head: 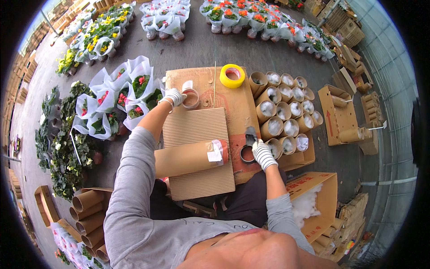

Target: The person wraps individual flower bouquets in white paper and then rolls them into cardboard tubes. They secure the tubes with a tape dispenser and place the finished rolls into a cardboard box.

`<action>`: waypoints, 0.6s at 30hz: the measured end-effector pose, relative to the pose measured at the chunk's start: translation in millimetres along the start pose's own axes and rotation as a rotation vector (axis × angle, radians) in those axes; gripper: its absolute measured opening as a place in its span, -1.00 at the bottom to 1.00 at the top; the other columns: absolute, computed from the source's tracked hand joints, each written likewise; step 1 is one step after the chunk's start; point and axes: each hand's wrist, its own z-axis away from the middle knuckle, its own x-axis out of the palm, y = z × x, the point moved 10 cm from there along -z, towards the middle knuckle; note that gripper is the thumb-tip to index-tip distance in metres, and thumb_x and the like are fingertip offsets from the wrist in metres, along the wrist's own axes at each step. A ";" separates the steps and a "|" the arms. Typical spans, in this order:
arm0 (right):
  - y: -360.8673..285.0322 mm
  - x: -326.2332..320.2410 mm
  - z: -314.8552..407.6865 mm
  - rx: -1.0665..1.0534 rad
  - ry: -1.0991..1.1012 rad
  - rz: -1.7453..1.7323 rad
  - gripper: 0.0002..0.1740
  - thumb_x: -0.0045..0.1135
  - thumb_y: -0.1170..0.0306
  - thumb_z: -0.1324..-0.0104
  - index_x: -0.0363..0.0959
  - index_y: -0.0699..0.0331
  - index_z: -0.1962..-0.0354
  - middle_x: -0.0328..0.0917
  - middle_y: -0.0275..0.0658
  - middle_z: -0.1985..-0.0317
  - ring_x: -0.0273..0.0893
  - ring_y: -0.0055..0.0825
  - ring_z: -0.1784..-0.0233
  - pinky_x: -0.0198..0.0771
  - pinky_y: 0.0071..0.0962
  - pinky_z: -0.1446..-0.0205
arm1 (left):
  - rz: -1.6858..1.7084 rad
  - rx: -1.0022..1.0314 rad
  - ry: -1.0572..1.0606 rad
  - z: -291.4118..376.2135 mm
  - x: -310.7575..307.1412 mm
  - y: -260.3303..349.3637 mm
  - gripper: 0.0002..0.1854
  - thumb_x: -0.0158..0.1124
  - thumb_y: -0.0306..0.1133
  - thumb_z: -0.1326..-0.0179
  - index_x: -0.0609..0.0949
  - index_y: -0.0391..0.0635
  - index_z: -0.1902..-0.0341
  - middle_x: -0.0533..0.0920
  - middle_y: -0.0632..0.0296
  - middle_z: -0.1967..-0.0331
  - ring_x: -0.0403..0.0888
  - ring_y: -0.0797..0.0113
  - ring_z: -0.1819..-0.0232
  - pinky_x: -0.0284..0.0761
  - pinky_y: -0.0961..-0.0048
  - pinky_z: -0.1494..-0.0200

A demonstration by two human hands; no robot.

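Observation:
My left hand (173, 97), in a striped white glove, pinches the near rim of a roll of tape (190, 104) at the far left of a cardboard worktop (198, 75). My right hand (264, 154), gloved the same way, grips a dark tape dispenser (250, 138) at the right edge; a roll sits in it. Between them lies a corrugated cardboard sheet (195, 124). Across it rests a brown cardboard tube (183, 158); its right end bears clear tape and a white paper piece (215, 155), with something reddish inside.
A yellow tape roll (232, 84) and a thin stick (215, 87) lie at the back. Right stand several tubes stuffed with white fibre (290, 127) and a carton of white filling (307, 205). Wrapped potted flowers (114, 97) stand left, above empty tubes (89, 215).

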 end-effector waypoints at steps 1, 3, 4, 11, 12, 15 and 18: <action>4.2 -1.1 -4.6 -0.015 -0.023 0.055 -0.53 -0.14 0.15 -0.51 0.51 0.45 0.10 0.60 0.32 0.17 0.57 0.24 0.02 0.46 0.02 -0.11 | 0.051 -0.035 -0.016 7.7 -6.8 -5.5 -0.31 0.17 0.21 -0.28 0.73 -0.29 0.02 0.71 -0.25 0.03 0.66 -0.15 -0.13 0.54 0.14 -0.19; 15.0 -7.3 -17.2 -0.026 -0.075 -0.008 -0.51 -0.14 0.16 -0.52 0.56 0.46 0.23 0.62 0.26 0.21 0.61 0.19 0.10 0.49 0.02 -0.03 | -0.012 0.070 0.127 33.6 -47.6 -1.3 -0.31 0.16 0.21 -0.30 0.74 -0.31 0.07 0.72 -0.27 0.15 0.70 -0.23 0.01 0.60 0.11 -0.08; 17.4 -4.7 -24.5 -0.051 -0.194 -0.043 -0.52 -0.13 0.15 -0.52 0.56 0.45 0.24 0.63 0.24 0.21 0.61 0.17 0.10 0.48 0.01 -0.04 | -0.021 0.220 0.175 56.1 -68.2 7.8 -0.34 0.19 0.17 -0.32 0.71 -0.33 0.03 0.72 -0.27 0.13 0.69 -0.22 0.01 0.58 0.09 -0.08; -51.4 -134.0 -159.8 -0.158 0.269 -0.300 -0.30 0.19 0.15 -0.38 0.28 0.28 -0.37 0.30 0.10 -0.42 0.34 -0.03 -0.43 0.27 -0.19 -0.47 | 0.821 0.492 0.113 313.2 -140.7 44.9 -0.64 0.26 -0.43 -0.42 0.54 -0.27 -0.23 0.65 0.29 0.12 0.56 0.53 0.08 0.49 0.57 -0.05; -76.4 -137.9 -183.5 -0.217 0.286 -0.293 -0.27 0.20 0.17 -0.36 0.23 0.21 -0.41 0.27 0.06 -0.44 0.31 -0.03 -0.46 0.23 -0.20 -0.50 | 0.926 0.515 0.092 339.2 -138.1 55.0 -0.62 0.25 -0.44 -0.41 0.53 -0.28 -0.25 0.65 0.30 0.08 0.56 0.53 0.06 0.49 0.52 -0.08; -133.9 -128.9 -230.4 -0.358 0.422 -0.175 -0.22 0.21 0.20 -0.35 0.16 0.11 -0.46 0.21 -0.01 -0.49 0.30 -0.01 -0.46 0.23 -0.19 -0.51 | 0.836 0.486 0.148 381.4 -118.8 63.1 -0.64 0.30 -0.49 -0.36 0.59 -0.27 -0.20 0.70 0.22 0.10 0.63 0.51 0.08 0.55 0.48 -0.05; -125.3 -76.6 -259.8 -0.108 0.232 -0.071 -0.28 0.22 0.24 -0.33 0.23 0.12 -0.41 0.36 -0.02 -0.38 0.46 0.06 -0.32 0.41 -0.10 -0.36 | 0.883 0.363 0.356 360.6 -102.2 42.3 -0.69 0.27 -0.50 -0.37 0.61 -0.28 -0.16 0.72 0.17 0.10 0.65 0.49 0.06 0.55 0.50 -0.05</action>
